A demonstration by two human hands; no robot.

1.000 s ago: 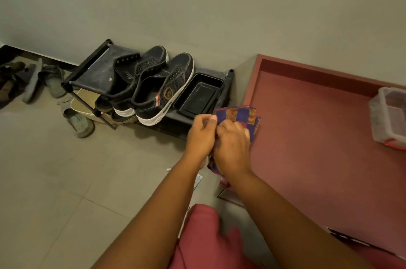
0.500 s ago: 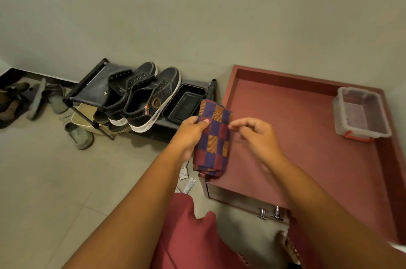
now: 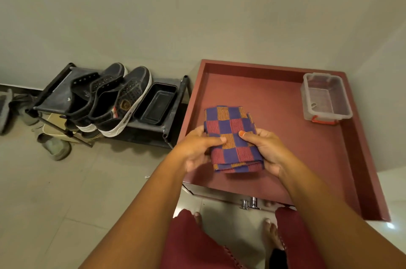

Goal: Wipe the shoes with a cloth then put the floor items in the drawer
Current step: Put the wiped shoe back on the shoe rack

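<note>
You are holding the folded checked cloth (image 3: 232, 139) over the open red drawer (image 3: 285, 154), your left hand (image 3: 198, 149) gripping its left edge and your right hand (image 3: 264, 148) gripping its right edge, thumbs on top. A clear plastic box (image 3: 326, 99) is sitting in the drawer's far right corner. The dark shoes (image 3: 114, 99) are lying on the rack (image 3: 173, 119) to the left.

A home entryway: a low shoe rack (image 3: 66, 101) with sneakers (image 3: 123, 101) stands against a plain wall, sandals (image 3: 53, 148) on the tiled floor beside the rack, a red drawer (image 3: 362, 159) open right of it.
</note>
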